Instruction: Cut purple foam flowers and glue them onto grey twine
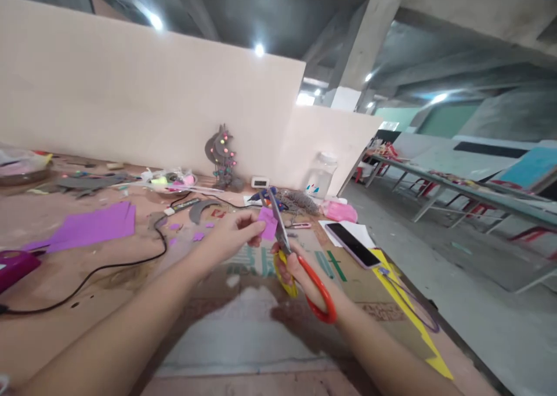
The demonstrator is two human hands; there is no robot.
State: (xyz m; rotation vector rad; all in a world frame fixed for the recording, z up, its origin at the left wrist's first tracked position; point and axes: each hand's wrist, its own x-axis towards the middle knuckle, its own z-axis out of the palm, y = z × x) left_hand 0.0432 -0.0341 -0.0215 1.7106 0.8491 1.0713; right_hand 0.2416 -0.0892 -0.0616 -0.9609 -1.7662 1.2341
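Note:
My left hand (235, 232) pinches a small purple foam piece (268, 222) above the table. My right hand (304, 274) grips scissors (300, 268) with one yellow and one orange handle. The grey blades point up and away, meeting the right edge of the purple piece. Both hands hover over a sheet of printed cardboard (243, 326) on the table.
Purple foam sheets (93, 226) and small purple scraps lie to the left. A black cable (108, 268) crosses the table. A phone (352, 245) lies on white paper at right, near a yellow sheet (409, 309). A grey decorated ornament (223, 155) and a jar (322, 175) stand by the wall.

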